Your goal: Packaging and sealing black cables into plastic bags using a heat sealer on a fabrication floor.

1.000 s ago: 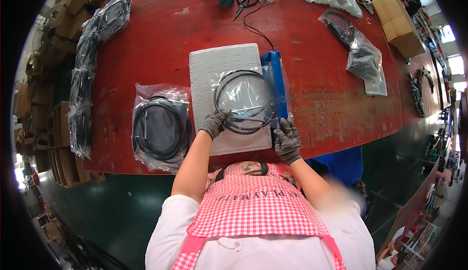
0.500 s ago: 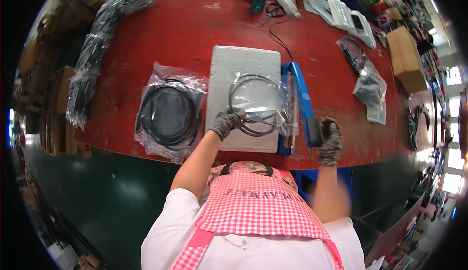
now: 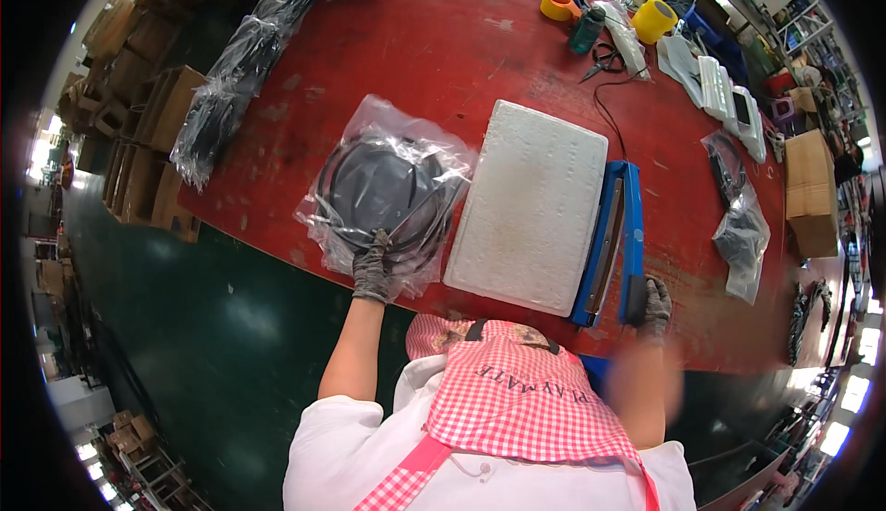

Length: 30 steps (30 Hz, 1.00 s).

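My left hand [image 3: 373, 273], in a grey knit glove, is closed on the near edge of a clear plastic bag with a coiled black cable [image 3: 388, 192] inside. This bag lies on the left of the red table, with other bagged coils seemingly stacked under it. My right hand [image 3: 656, 306], gloved too, has its fingers curled at the black handle [image 3: 633, 300] of a blue bag sealer [image 3: 631, 225]. The sealer's arm stands apart from its base. Between my hands lies a white foam board [image 3: 531, 206], bare on top.
Bagged black cables [image 3: 235, 86] line the table's far left edge. Orange tape [image 3: 556, 5], a green bottle [image 3: 586, 31], scissors [image 3: 604, 59] and yellow tape [image 3: 654, 20] lie at the back right. Another bagged cable [image 3: 738, 216] and a cardboard box [image 3: 811, 192] are at the right.
My left hand has carried the bagged cable from the foam board leftward onto the stack. My right hand stays by the sealer handle. The view has turned and shifted.
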Available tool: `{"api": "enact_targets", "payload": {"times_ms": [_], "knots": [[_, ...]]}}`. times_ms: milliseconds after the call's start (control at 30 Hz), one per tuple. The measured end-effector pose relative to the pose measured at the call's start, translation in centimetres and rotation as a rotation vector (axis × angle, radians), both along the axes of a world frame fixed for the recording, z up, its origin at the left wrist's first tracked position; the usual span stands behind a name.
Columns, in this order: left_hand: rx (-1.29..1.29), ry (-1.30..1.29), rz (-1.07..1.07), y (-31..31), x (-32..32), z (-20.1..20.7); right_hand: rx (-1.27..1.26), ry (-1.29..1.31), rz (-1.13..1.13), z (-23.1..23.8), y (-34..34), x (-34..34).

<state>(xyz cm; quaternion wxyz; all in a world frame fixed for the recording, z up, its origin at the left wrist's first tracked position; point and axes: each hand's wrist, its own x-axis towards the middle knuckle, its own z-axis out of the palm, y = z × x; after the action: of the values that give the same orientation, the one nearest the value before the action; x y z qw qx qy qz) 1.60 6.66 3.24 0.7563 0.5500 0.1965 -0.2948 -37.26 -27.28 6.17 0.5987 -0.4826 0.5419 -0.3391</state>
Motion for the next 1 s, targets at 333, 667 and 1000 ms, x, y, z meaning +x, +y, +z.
{"api": "enact_targets", "payload": {"times_ms": [333,667,1000], "knots": [[0.536,-0.102,-0.03,2.2,1.6,-3.2,-0.091,0.121,-0.042,-1.7,0.6,-3.4],[0.637,-0.227,0.083,2.9,5.1,-8.8,0.11,-0.088,-0.171,-3.9,-6.5,-5.5],[1.4,-0.886,-0.195,-8.3,-2.7,-3.7,0.229,0.089,-0.584,-9.2,-39.4,-13.2]]}}
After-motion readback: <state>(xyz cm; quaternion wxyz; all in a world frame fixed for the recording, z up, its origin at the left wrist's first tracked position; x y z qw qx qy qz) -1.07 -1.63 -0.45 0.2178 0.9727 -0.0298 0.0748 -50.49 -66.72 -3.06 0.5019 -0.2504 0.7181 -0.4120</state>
